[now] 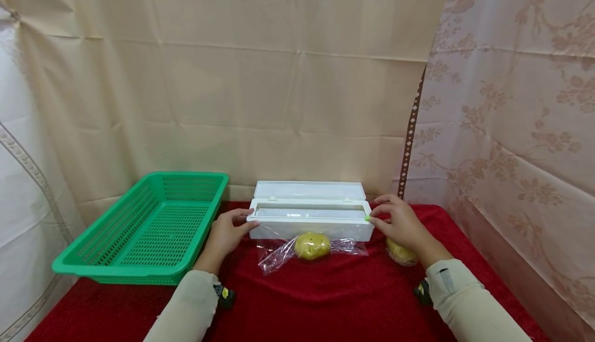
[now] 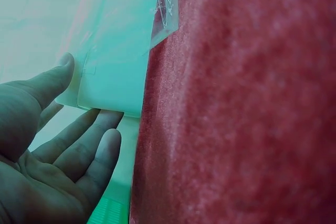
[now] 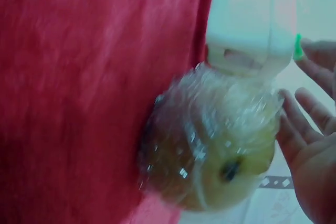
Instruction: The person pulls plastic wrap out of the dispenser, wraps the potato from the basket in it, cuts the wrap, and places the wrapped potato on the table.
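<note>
A white cling film dispenser [image 1: 310, 230] stands with its lid raised, the film roll visible inside. My left hand [image 1: 228, 234] holds its left end, thumb at the front upper edge and fingers against the end. With thumb and fingertips, my right hand [image 1: 403, 223] pinches the small green slider [image 1: 368, 218] at the dispenser's right end. Clear film [image 1: 279, 255] hangs down the front and spreads around a yellow potato [image 1: 312, 246] on the cloth. A second potato [image 3: 210, 150], wrapped in crinkled film, lies under my right hand, partly hidden in the head view.
On the left stands a green plastic basket [image 1: 139, 269] with slotted walls. Red cloth [image 1: 325, 300] covers the table. A beige curtain [image 1: 279, 73] hangs close behind the dispenser, and a flowered curtain [image 1: 525, 125] borders the right side.
</note>
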{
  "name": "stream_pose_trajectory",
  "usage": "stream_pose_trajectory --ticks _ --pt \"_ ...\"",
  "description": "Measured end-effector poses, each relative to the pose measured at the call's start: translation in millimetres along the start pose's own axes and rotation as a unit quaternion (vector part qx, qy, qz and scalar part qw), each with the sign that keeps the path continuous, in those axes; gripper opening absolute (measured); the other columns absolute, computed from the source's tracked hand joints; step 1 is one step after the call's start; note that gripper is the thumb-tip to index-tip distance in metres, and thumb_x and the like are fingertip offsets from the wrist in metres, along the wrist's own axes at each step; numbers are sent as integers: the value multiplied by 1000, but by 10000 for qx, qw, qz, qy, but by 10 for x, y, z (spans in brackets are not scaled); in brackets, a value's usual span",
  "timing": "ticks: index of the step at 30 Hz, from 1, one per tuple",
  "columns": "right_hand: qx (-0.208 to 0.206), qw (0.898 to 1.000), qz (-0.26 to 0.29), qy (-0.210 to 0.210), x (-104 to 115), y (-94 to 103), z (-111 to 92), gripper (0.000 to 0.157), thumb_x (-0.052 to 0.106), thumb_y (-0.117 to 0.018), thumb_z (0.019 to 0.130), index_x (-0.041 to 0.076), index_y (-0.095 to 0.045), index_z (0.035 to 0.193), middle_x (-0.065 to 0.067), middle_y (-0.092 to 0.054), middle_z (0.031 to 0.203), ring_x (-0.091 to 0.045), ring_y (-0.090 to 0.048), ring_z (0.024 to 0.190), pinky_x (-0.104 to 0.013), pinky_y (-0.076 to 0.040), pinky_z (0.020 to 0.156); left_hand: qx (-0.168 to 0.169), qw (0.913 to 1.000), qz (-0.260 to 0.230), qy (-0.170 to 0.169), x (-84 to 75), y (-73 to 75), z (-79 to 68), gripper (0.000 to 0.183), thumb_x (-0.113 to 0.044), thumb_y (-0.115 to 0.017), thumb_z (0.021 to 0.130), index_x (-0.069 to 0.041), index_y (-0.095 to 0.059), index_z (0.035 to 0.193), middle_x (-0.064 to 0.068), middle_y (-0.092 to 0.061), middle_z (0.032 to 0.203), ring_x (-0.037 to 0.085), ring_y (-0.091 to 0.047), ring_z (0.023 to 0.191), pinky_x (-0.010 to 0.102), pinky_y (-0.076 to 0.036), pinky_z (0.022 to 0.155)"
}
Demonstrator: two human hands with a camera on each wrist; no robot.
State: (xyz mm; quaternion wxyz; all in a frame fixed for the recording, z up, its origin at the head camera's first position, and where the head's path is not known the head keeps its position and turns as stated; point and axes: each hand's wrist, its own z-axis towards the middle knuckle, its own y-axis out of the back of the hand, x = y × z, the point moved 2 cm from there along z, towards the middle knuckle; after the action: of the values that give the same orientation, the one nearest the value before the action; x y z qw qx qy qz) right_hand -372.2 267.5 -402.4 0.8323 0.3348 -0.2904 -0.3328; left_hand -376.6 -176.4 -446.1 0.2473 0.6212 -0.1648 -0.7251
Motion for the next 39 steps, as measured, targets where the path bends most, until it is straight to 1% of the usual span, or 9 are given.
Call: stream_pose_trajectory --ticks 5,10,12,15,19,22,27,33,39 --pt "316 9994 -99 -64 176 -1 35 24 16 -85 84 8 -77 106 -20 -64 127 -39 -59 120 -60 -49 99 -3 10000 62 -53 -11 1 -12 49 -33 -80 92 -18 -68 137 16 -70 131 32 -68 116 45 -60 92" --pt "645 9952 -714 185 292 -94 74 35 31 -90 79 16 -77 108 -11 -65 126 -34 -59 118 -56 -50 98 -19 9997 187 -156 -24 -3 -18 49 -33 -79 92 -18 -67 138 15 -69 133 34 -67 118 48 -59 94" --pt "628 9938 -887 254 295 -133 77 36 33 -92 78 18 -77 106 -8 -66 123 -32 -61 116 -55 -51 95 -106 9987 350 -367 -38 -5 -19 50 -31 -80 92 -16 -67 138 15 -68 133 33 -69 116 47 -59 93" --pt "515 9924 -1078 301 264 -179 75 30 32 -92 78 20 -77 101 -4 -68 114 -28 -63 109 -52 -52 88 -376 9932 644 -895 -69 -9 -19 48 -26 -83 89 -12 -70 133 16 -66 131 32 -70 110 46 -59 93" --pt "319 9912 -1206 438 234 -206 65 18 27 -91 80 24 -78 92 3 -70 100 -22 -64 95 -45 -52 78 -721 9821 908 -1485 -122 -10 -41 28 -21 -86 85 -12 -78 111 13 -67 123 30 -66 110 49 -53 96" --pt "122 9913 -1163 611 255 -198 49 14 23 -91 79 25 -79 86 6 -71 93 -20 -63 90 -42 -52 76 -781 9779 994 -1664 -165 -7 -73 13 -20 -85 86 -16 -79 96 9 -67 121 29 -63 113 50 -52 98" --pt "-100 9909 -1063 817 350 -175 -10 9 25 -87 82 24 -78 81 4 -67 92 -20 -59 90 -41 -51 80 -828 9737 1088 -1822 -225 4 -133 8 -20 -84 87 -17 -78 91 9 -68 118 28 -63 113 49 -52 97" --pt "686 9810 -1546 952 441 -201 -79 11 36 -83 83 28 -76 82 9 -66 84 -12 -59 78 -36 -48 72 -742 9760 1243 -1624 -247 -11 -207 7 -21 -84 88 -18 -77 90 7 -65 111 25 -61 96 41 -51 83" --pt "1125 9731 -1732 1026 456 -189 -147 18 25 -84 82 31 -69 73 14 -62 74 -8 -59 67 -32 -43 61 -182 9732 1416 -1805 -241 -1 -321 7 -17 -82 88 -20 -76 90 -2 -67 97 15 -62 85 35 -53 77"
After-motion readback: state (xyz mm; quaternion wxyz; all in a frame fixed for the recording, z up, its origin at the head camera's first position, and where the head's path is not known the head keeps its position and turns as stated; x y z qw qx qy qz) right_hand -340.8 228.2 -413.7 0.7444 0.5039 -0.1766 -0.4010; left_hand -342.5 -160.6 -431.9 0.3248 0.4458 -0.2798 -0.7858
